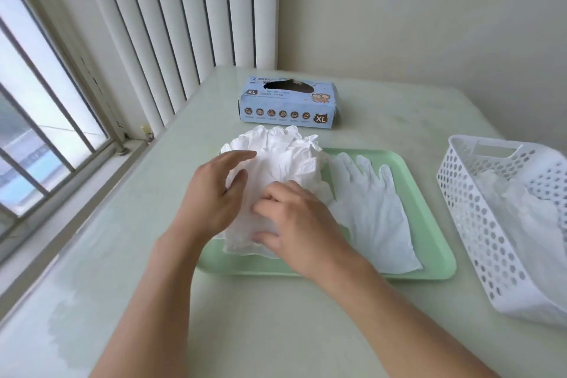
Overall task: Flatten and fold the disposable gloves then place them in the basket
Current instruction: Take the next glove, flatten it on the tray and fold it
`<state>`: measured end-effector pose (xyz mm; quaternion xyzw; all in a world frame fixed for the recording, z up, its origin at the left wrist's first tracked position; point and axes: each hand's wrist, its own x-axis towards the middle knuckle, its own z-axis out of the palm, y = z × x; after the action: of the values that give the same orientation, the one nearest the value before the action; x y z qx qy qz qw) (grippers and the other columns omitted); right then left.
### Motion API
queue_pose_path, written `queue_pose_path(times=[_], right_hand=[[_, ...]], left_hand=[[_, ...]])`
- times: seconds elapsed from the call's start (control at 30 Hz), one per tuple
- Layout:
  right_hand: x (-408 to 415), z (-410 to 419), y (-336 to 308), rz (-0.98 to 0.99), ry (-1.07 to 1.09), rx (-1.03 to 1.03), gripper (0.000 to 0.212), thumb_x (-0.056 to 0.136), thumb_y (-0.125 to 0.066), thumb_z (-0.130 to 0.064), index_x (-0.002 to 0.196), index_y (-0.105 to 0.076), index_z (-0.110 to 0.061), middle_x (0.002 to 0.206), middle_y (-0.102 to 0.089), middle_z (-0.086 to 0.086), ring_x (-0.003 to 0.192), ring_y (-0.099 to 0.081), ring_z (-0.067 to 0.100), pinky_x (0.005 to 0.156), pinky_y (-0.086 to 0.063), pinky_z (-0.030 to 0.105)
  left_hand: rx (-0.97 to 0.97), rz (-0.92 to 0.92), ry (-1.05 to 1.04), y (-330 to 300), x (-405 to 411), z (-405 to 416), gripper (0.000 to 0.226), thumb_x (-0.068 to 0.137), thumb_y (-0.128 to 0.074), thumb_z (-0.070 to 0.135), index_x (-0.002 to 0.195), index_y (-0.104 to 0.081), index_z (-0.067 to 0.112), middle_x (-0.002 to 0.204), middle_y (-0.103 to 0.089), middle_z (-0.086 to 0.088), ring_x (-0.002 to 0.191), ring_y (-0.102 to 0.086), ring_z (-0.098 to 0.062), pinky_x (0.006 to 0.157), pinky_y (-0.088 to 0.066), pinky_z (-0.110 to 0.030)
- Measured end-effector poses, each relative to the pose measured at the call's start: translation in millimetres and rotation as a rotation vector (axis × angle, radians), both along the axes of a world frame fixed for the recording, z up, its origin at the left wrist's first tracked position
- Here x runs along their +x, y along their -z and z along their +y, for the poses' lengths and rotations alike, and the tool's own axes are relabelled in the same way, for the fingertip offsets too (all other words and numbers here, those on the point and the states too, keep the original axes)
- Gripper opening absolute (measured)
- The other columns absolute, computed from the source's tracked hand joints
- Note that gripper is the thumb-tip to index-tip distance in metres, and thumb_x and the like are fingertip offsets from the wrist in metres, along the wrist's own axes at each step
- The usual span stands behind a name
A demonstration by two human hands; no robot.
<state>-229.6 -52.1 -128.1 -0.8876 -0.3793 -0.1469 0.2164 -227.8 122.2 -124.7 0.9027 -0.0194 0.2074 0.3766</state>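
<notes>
My left hand [211,196] rests on the left side of the crumpled glove pile [276,159], fingers spread and nearly straight, thumb laid against the material. My right hand [294,224] sits just beside it on the pile's near edge, fingertips curled down into the film; I judge this a pinch on the top layer, though the contact is partly hidden by my own knuckles. The pile lies under both hands, across the left part of the green tray [429,199]. One flattened glove [371,212] lies just right of my right hand. The white basket [466,212] stands well to the right, apart from the tray, with gloves already in it.

Handling estimate: the material is very light, thin and limp, and likely clings to itself. Take hold at a cuff edge, not mid-pile, and hold the remainder down with flat fingers while separating one glove.
</notes>
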Motion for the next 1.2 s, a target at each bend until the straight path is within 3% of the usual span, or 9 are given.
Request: queue_pose_path(times=[0.1,0.23,0.43,0.63,0.77,0.83,0.9,1.1,1.2], right_hand=[[14,-6,14,0.152,0.063,0.179,0.007,0.081,-0.08,-0.023,0.084,-0.075,-0.017,0.083,-0.065,-0.002,0.079,-0.062,0.021,0.067,-0.054,0.04],[18,-23,12,0.549,0.088,0.58,0.003,0.085,-0.08,-0.013,0.082,-0.08,-0.015,0.068,-0.071,-0.01,0.061,-0.062,0.004,0.063,-0.05,0.023],[25,-31,7,0.951,0.149,0.912,0.021,0.102,-0.059,-0.017,0.1,-0.077,-0.006,0.09,-0.076,0.013,0.075,-0.064,0.018,0.064,-0.051,0.028],[28,-33,-6,1.339,0.13,1.207,0.02,0.102,-0.053,-0.009,0.113,-0.068,-0.002,0.092,-0.074,0.01,0.071,-0.07,0.016,0.061,-0.058,0.027],[30,-36,-10,1.383,0.12,1.27,0.029,0.101,-0.055,-0.008,0.126,-0.063,0.003,0.103,-0.071,0.012,0.082,-0.067,0.02,0.07,-0.057,0.03],[32,-41,-15,1.423,0.081,1.35,0.03,0.1,-0.054,-0.007,0.128,-0.063,0.001,0.103,-0.072,0.012,0.083,-0.069,0.02,0.065,-0.058,0.029],[38,-51,-24,1.417,0.05,1.443,0.033,0.097,-0.054,-0.01,0.128,-0.063,-0.004,0.105,-0.071,0.011,0.082,-0.069,0.018,0.064,-0.057,0.03],[56,-99,-49,1.271,-0.153,1.901,0.017,0.088,-0.063,-0.009,0.1,-0.073,-0.005,0.105,-0.073,0.01,0.101,-0.071,0.02,0.1,-0.051,0.035],[58,-107,-52,1.275,-0.229,1.943,0.016,0.095,-0.057,-0.013,0.103,-0.069,-0.005,0.096,-0.074,0.006,0.09,-0.072,0.014,0.087,-0.057,0.026]], left_hand=[[0.029,0.064,0.07,6,1,-6,0.037,0.104,-0.05,0.028,0.137,-0.062,0.017,0.14,-0.059,0.006,0.13,-0.052,-0.01,0.105,-0.032,-0.007],[0.012,0.121,0.035,7,2,-10,0.078,0.094,-0.026,0.071,0.15,-0.047,0.02,0.155,-0.043,0.005,0.146,-0.032,-0.011,0.119,-0.024,-0.028],[-0.006,0.168,0.099,4,-4,-13,0.103,0.078,-0.037,0.088,0.161,-0.018,0.03,0.166,-0.019,0.016,0.153,-0.011,-0.003,0.124,-0.013,-0.032],[0.031,0.165,0.114,7,-4,-11,0.107,0.072,-0.049,0.078,0.161,-0.019,0.029,0.163,-0.023,0.016,0.151,-0.016,-0.005,0.12,-0.014,-0.025],[0.054,0.147,0.121,13,-1,-7,0.083,0.079,-0.043,0.046,0.159,-0.031,0.025,0.161,-0.033,0.01,0.15,-0.027,-0.015,0.123,-0.025,-0.04],[0.041,0.155,0.096,14,-1,-8,0.081,0.077,-0.044,0.029,0.158,-0.035,0.023,0.16,-0.036,0.008,0.149,-0.029,-0.016,0.122,-0.024,-0.035],[0.038,0.153,0.076,15,-1,-10,0.077,0.079,-0.045,0.027,0.156,-0.039,0.02,0.159,-0.038,0.008,0.148,-0.028,-0.014,0.119,-0.021,-0.025],[0.053,0.21,0.033,16,-2,-13,0.075,0.079,-0.038,0.027,0.152,-0.046,0.018,0.16,-0.038,0.007,0.149,-0.027,-0.011,0.115,-0.015,-0.017],[-0.065,0.285,0.063,6,-5,-13,0.083,0.072,-0.044,0.029,0.154,-0.042,0.024,0.162,-0.034,0.009,0.149,-0.024,-0.008,0.118,-0.015,-0.021]])
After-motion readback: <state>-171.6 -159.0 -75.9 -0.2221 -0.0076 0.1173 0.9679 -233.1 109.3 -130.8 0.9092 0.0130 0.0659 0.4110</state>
